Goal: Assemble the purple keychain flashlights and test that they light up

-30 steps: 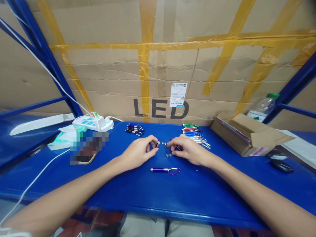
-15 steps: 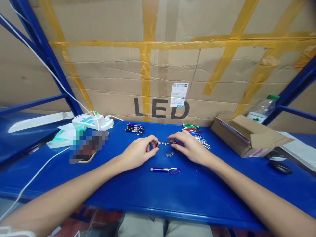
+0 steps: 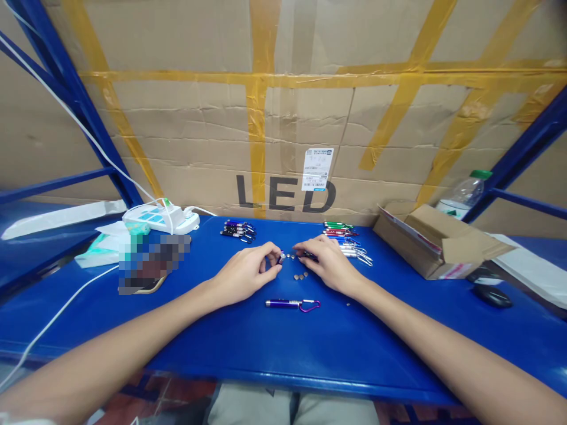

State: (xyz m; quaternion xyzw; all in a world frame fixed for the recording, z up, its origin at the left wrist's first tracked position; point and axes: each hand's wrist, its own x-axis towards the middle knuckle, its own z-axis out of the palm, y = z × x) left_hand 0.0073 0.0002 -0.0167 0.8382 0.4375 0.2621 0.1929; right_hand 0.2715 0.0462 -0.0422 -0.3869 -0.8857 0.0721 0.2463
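My left hand [image 3: 244, 271] pinches a small purple flashlight piece with a silver end [image 3: 282, 257] between thumb and fingertips. Facing it across a small gap, my right hand [image 3: 331, 263] has its fingers curled around a dark flashlight part [image 3: 310, 255], mostly hidden by the fingers. The right fingertips are close to a short row of button cells [image 3: 290, 257] lying between the hands. Three more button cells [image 3: 301, 276] lie just nearer to me. A whole purple mini flashlight [image 3: 283, 304] with a purple carabiner clip lies flat in front of both hands.
Dark and purple flashlights [image 3: 238, 230] lie behind my left hand; green, red, blue and silver ones [image 3: 339, 230] behind my right. A phone [image 3: 155, 268], tissue pack [image 3: 100, 251] and power strip [image 3: 172, 219] stand left. An open carton [image 3: 436, 242] and black mouse [image 3: 492, 296] are right.
My right hand has shifted slightly left, its fingertips now nearer the row of button cells and my left hand. The left hand keeps its pinch. The whole view has shifted a little.
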